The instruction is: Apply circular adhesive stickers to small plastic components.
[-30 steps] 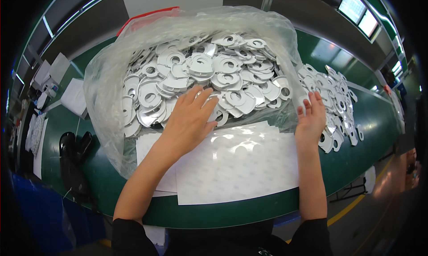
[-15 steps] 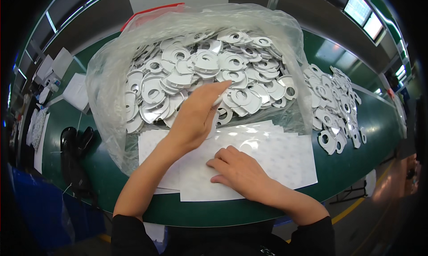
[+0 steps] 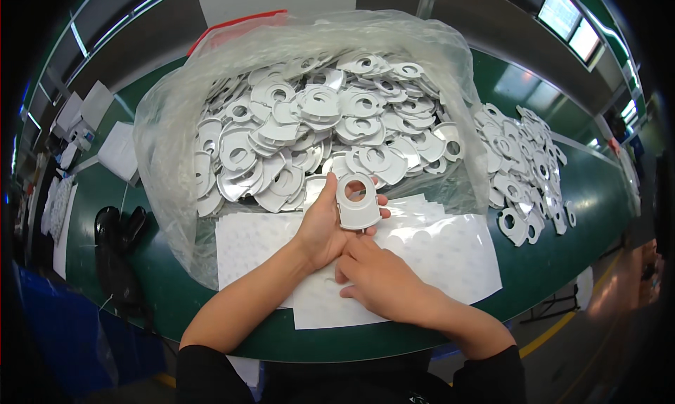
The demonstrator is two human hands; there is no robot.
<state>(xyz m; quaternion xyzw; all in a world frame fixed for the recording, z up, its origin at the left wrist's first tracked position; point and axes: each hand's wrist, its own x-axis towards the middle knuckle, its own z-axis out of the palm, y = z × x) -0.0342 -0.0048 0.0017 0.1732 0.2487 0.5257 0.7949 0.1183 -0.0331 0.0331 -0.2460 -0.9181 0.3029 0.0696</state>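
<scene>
My left hand (image 3: 325,225), palm up, holds a flat white plastic part (image 3: 361,210) with a round hole and a broad curved lower edge. Its fingers reach behind the part and show at its right side. Just below, my right hand (image 3: 383,277) rests over white sheets (image 3: 450,249) with faint rows of round marks. The right fingers are bent, the thumb apart from them, and some fingertips meet the heel of my left hand. Nothing shows between them. Beyond both hands, a large clear plastic bag (image 3: 165,147) lies open, full of similar white parts (image 3: 320,101).
More white parts (image 3: 517,147) form a loose pile right of the bag. A black glossy item (image 3: 119,256) lies on the green table (image 3: 176,312) at the left, with a white box-like item (image 3: 121,151) behind it. A red strip (image 3: 235,26) edges the bag's far side.
My left hand has drawn back from the pile and turned palm up, with the white part now plainly in it. My right hand has stayed over the sheets, its fingers more bent; the top sheet has shifted slightly.
</scene>
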